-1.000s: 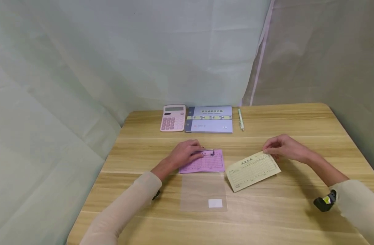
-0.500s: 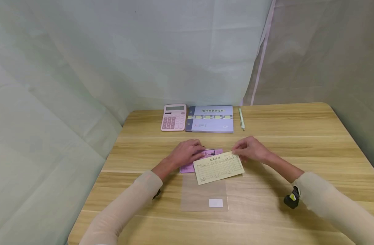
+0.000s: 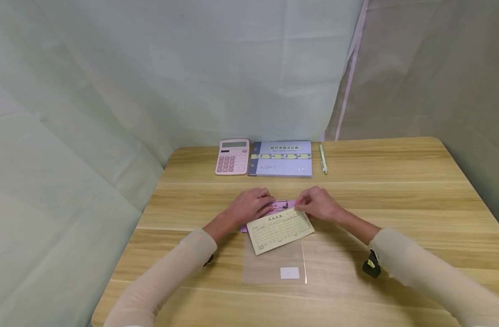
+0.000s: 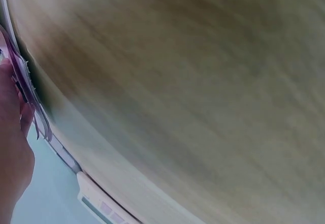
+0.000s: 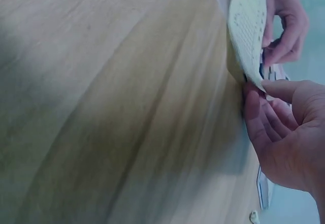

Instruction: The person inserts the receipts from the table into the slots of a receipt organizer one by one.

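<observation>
My right hand pinches the upper right corner of a pale yellow printed voucher slip between thumb and fingers. The slip hangs tilted over a pad of purple printed slips, covering most of it. My left hand grips the metal clip at the top of a clear clipboard, on which the purple slips lie. A white label sits near the clipboard's lower right corner. In the right wrist view, the yellow slip bends near the thumb, with the left hand just beyond.
At the back of the wooden table stand a pink calculator and a blue-purple account book, side by side. A light green pen lies to their right. Pale cloth hangs behind the table.
My right hand has carried the yellow slip leftward from beside the clipboard to above the purple slips, lastly a little toward me. My left hand has stayed at the clip.
</observation>
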The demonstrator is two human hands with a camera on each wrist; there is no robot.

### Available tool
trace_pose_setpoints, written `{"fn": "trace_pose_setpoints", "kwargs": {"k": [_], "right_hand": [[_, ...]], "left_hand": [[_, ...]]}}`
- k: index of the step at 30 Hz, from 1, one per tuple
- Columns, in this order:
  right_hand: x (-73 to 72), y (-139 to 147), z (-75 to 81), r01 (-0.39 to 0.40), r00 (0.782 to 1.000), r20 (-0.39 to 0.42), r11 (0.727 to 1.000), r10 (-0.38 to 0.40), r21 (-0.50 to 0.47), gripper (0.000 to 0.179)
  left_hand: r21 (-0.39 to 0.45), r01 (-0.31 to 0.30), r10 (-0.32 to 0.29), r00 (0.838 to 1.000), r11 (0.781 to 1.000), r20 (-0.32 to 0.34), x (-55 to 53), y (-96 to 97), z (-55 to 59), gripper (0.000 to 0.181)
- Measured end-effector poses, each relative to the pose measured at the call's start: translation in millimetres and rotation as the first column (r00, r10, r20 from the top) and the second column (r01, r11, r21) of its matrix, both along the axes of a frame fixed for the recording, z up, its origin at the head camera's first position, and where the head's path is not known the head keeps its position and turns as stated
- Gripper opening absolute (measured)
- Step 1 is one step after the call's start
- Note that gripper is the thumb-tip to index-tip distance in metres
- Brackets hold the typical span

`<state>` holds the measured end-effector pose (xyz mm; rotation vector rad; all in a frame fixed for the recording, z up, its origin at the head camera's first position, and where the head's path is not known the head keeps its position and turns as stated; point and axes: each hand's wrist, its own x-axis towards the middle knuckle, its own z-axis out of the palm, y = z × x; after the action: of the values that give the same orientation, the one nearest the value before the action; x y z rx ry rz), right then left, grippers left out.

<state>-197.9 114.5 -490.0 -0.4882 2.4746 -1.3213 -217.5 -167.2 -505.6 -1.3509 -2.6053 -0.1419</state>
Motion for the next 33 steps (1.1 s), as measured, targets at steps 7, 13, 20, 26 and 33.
{"fn": "trace_pose_setpoints", "kwargs": {"k": [7, 13, 20, 26, 33], "right_hand": [[1.5, -7.7, -7.0, 0.033, 0.994, -0.108, 0.996, -0.024, 0.081, 0.004], [4.7, -11.9, -6.8, 0.024, 0.974, -0.228, 0.992, 0.006, 0.126, 0.006], [7.1, -16.9, 8.5, 0.011, 0.963, -0.269, 0.995, 0.015, 0.097, 0.006], [5.3, -19.0, 9.4, 0.014, 0.986, -0.166, 0.991, 0.008, 0.133, 0.006], [4.0, -20.4, -1.7, 0.038, 0.983, -0.181, 0.992, -0.016, 0.121, 0.006]], "left_hand": [[-0.025, 0.002, -0.003, 1.0, 1.0, -0.015, 0.4, 0.6, -0.4, 0.032], [-0.033, 0.022, -0.024, 0.998, 0.999, -0.051, 1.3, 2.0, -2.6, 0.033], [-0.018, 0.022, -0.023, 0.998, 1.0, -0.055, -0.4, 3.7, -2.7, 0.031], [-0.03, 0.018, -0.019, 0.999, 0.999, -0.031, -0.1, 2.9, -0.6, 0.032], [-0.056, 0.012, -0.014, 0.999, 0.998, -0.037, 1.0, 3.1, 0.7, 0.033]]}}
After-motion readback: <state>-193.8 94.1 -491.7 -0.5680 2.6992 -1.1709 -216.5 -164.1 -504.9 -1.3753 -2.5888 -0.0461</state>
